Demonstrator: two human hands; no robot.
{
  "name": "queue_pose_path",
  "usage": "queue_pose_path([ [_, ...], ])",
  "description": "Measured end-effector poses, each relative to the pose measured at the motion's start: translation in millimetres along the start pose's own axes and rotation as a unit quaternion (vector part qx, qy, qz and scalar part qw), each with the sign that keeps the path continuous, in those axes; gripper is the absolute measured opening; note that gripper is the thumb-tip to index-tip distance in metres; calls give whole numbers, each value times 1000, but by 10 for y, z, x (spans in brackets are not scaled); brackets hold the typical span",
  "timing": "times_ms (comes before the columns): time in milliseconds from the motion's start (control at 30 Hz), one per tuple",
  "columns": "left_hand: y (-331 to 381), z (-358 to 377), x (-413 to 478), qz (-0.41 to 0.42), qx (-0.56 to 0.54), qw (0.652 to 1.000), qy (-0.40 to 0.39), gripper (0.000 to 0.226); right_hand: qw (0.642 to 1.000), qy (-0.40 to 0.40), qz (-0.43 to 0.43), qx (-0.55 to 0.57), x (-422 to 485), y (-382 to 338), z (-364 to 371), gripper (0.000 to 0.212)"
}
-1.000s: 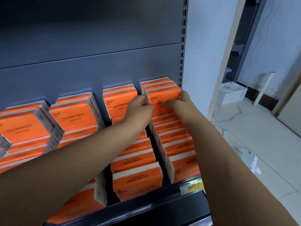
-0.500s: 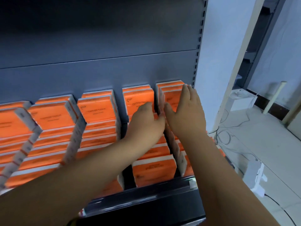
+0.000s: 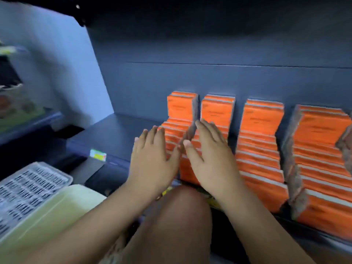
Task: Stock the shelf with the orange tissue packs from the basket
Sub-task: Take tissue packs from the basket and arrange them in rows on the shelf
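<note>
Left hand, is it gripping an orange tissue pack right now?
No, the left hand is open with straight fingers in front of the orange tissue packs, curled round nothing.

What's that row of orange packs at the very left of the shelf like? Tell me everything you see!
The leftmost row is made of flat packs in bright orange wrappers with pale edges. Their dark print is too blurred to read. The packs lean one behind another, stepping up towards the dark back wall. The row sits on the dark shelf, close beside the next row. The left hand lies over its front packs with straight fingers; whether it presses them I cannot tell.
</note>
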State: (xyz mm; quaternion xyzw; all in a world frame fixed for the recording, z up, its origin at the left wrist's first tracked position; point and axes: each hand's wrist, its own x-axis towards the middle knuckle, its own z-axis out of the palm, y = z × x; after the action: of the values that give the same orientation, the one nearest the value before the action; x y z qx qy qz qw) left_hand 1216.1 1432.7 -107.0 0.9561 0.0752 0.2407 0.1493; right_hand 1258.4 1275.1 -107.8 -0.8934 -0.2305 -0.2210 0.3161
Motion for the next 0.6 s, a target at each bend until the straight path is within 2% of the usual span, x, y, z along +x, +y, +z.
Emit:
queue_pose_path([
  [133,-897,-383,-458,-81,81,993,38,77,992,-76,-80,67,-162,-757,675,72],
  [233,-1495,-548,-902,-132,112,983,56,77,980,-136,-108,100,-379,-1287,1153,73],
  [367,-2138,-552,-1513,-183,114,976,25,74,953,-248,-144,99,-617,-1739,1747,64],
  [467,-2477,-421,-1855,-254,102,962,-24,72,924,-338,-171,43,-646,-1846,2113,64],
  [600,-2778,-195,-2045,-327,60,941,-63,64,901,-413,-131,2,-632,-1894,2523,50],
])
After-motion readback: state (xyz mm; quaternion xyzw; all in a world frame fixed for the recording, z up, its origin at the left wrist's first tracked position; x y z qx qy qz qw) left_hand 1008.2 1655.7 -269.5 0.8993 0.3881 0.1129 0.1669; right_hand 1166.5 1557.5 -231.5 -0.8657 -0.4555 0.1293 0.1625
